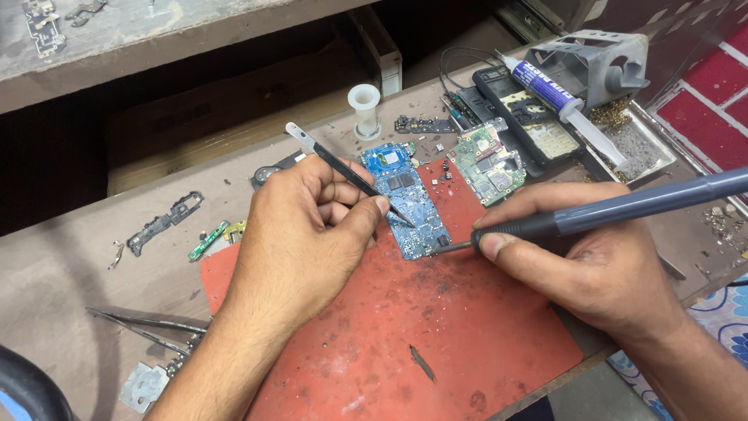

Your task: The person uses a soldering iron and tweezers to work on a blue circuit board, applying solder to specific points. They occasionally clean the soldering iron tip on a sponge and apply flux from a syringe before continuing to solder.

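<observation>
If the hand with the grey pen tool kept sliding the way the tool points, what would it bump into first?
Probably the blue circuit board: the right hand aims its soldering iron leftward, tip already at the board's lower edge. Beyond it waits the left hand.

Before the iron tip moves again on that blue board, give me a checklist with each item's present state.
1. Soldering iron gripped in right hand: ok.
2. Iron tip at lower edge of blue circuit board: ok.
3. Tweezers held in left hand, points on the board: ok.
4. Board lying flat on red mat: ok.
5. Tip hot: cannot tell.
6. Mat free of debris near the board: not ok, dark specks and scraps lie on it.
</observation>
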